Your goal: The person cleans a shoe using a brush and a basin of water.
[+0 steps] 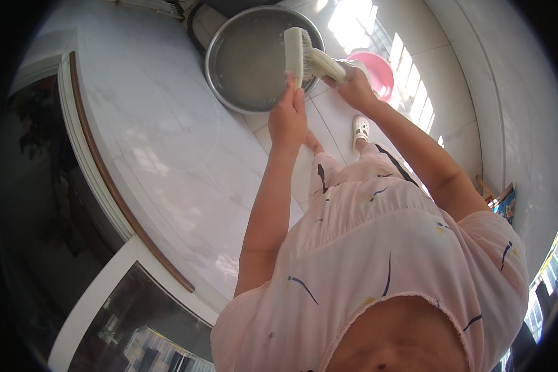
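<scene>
My left hand (288, 111) grips the handle of a cream-coloured scrub brush (294, 53). The brush stands nearly upright in the picture, its bristles facing right. My right hand (357, 90) is closed around a pale, elongated object (328, 65), possibly a shoe; its exact kind cannot be told. The bristles touch or nearly touch the near end of this object. Both are over the right side of a large round metal basin (208, 69) with cloudy water (251, 60) in it. Part of the pale object is hidden by my right hand.
A pink plastic basin (382, 76) sits on the tiled floor (328, 109), right of the metal basin. My foot in a white clog (361, 128) is below it. A pale marble-like wall (176, 130) and a framed window (135, 269) lie left. Another wall (488, 83) curves along the right.
</scene>
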{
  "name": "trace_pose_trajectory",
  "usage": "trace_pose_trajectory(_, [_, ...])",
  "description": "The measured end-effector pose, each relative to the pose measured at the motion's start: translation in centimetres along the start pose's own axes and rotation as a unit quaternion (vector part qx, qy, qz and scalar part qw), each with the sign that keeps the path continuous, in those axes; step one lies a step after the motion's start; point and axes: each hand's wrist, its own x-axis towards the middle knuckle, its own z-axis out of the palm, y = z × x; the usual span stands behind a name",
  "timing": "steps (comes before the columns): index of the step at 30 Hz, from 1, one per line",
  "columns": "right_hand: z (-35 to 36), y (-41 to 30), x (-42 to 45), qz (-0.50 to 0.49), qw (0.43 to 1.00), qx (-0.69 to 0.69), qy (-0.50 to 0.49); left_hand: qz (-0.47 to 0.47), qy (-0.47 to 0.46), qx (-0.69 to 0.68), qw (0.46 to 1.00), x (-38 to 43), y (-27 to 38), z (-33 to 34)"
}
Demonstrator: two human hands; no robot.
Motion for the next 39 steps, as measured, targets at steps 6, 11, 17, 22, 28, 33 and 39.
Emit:
trace_pose_trajectory(6, [-0.7,-0.8,-0.5,-0.045,0.98,0.163,-0.101,-0.2,-0.024,-0.34,0.919,1.5,0.4,-2.0])
trace_pose_trajectory(11, [-0.6,-2.1,-1.1,-0.084,0.959,0.209,-0.174,-0.068,-0.009,-0.451,0.89,1.7,1.6,-2.0])
trace_pose_trajectory(17, [-2.4,-2.6,-0.6,0.043,0.958,0.171,-0.228,-0.044,-0.029,-0.396,0.917,1.2,1.0,-1.7])
trace_pose_trajectory(22, [-3.4,0.0,0.2,0.053,0.943,0.262,-0.201,-0.021,-0.045,-0.264,0.963,-0.3,1.9,-2.7])
trace_pose_trajectory(28, [-3.3,0.3,0.6,0.084,0.894,0.39,-0.204,0.17,0.014,-0.111,0.979,-3.3,-2.5,-2.9])
trace_pose_trajectory(33, [-1.4,0.9,0.2,0.112,0.878,0.428,-0.184,0.174,-0.021,0.0,0.984,1.0,1.9,-4.8])
trace_pose_trajectory(39, [-3.1,0.9,1.5,0.135,0.842,0.504,-0.138,0.172,0.005,-0.023,0.985,-2.6,-2.4,-3.0])
